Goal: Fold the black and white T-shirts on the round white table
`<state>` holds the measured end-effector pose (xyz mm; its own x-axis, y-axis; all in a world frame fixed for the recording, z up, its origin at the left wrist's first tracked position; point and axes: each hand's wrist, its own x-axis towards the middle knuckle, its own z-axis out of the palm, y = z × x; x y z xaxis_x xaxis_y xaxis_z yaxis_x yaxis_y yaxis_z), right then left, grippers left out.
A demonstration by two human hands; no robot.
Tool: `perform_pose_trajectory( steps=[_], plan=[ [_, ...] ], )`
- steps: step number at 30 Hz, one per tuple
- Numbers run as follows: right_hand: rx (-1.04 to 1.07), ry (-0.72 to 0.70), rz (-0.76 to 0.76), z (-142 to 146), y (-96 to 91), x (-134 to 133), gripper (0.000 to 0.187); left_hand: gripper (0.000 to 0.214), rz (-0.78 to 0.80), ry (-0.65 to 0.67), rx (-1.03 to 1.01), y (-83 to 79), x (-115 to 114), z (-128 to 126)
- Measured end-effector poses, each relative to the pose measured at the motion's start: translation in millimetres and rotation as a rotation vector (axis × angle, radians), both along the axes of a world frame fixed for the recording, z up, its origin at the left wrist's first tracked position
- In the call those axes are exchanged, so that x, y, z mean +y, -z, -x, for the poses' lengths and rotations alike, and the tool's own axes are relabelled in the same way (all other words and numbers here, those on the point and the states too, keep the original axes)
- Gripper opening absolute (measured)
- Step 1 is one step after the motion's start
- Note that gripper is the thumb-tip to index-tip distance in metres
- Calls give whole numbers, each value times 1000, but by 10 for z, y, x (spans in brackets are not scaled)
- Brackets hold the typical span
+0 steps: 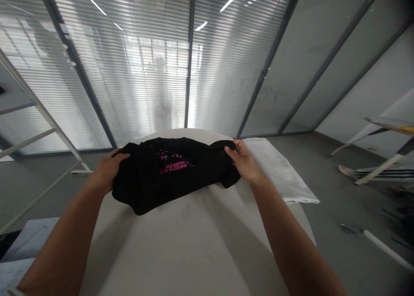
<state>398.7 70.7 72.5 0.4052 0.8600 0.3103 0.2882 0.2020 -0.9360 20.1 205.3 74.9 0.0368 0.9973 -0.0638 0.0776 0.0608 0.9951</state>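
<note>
A black garment (174,179) with pink printed lettering, probably a T-shirt, is bunched and partly folded over the white round table (194,248). My left hand (108,171) grips its left side, with the thumb on top and the other fingers hidden behind the cloth. My right hand (242,160) pinches the upper right edge between thumb and fingers. The fabric spans between both hands, and its near edge hangs low at the left. Just right of my right hand lies a folded white cloth (274,171), which reaches past the table's edge.
A pale metal ladder-like frame (48,119) stands at the left. Papers (32,240) lie low at the left. Behind the table rises a glass partition with blinds (155,84). At the right are a person's striped trouser leg (384,173) and a shoe (347,171) beside table legs.
</note>
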Motion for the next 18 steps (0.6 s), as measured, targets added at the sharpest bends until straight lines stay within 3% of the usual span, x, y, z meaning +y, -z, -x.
perform_pose_trajectory(
  steps=[3, 8, 12, 15, 18],
  plan=[
    [-102, 35, 13, -9, -142, -195, 37, 55, 31, 39, 35, -68, -36, 89],
    [-215, -42, 288, -45, -355, -666, 38, 52, 27, 164, 273, -82, -130, 234],
    [-303, -295, 602, -128, -462, -1029, 42, 54, -64, 314, 466, -93, -342, 356],
    [-326, -496, 692, -171, -499, -1221, 46, 55, -80, 397, 397, -194, -550, 525],
    [-284, -559, 765, -188, -494, -1301, 54, 59, -14, 531, 305, -353, -702, 731]
  ],
)
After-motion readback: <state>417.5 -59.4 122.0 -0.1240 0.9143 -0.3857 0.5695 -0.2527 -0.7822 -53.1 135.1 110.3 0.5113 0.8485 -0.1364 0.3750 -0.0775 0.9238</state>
